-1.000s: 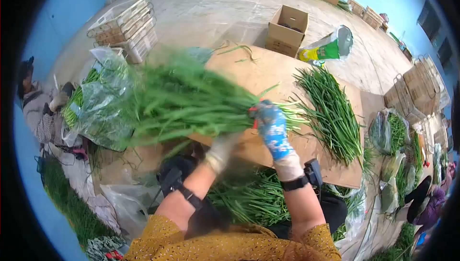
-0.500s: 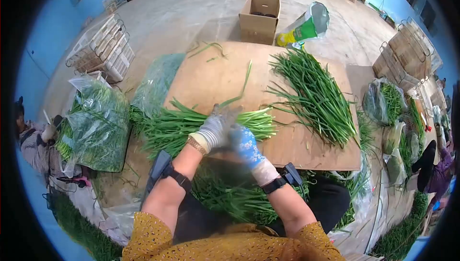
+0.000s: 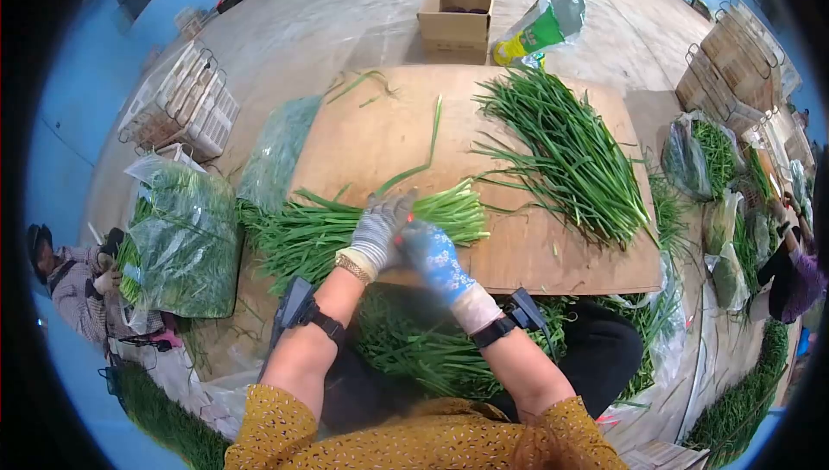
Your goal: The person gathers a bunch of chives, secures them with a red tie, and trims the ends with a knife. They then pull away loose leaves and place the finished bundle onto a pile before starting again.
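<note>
Vs. 1 sec ago, the bunch (image 3: 315, 233) has gone from a green blur to lying still on the board (image 3: 371, 138) under your hands, so it looks settled, w/ little left to steady. Your L hand (image 3: 371, 228) is curled over its middle, fingers round the far side. Your R hand (image 3: 436, 258) is right next to it, at the near side; blurred, so can't tell if it's pinching anything. Small red bit (image 3: 408, 221) shows btwn the hands, material unclear.

Textures: L of your L hand, flat limp leaves fan out past the board edge; just beyond your R hand, pale round stalks, ends approx. even. Farther R of your R hand, a loose pile (image 3: 570, 159) of long, dark, glossy leaves. Beyond your L hand, one bent leaf (image 3: 434, 138) on smooth tan wood. Well L, a bulging bundle (image 3: 186, 241) in crinkly clear plastic.
</note>
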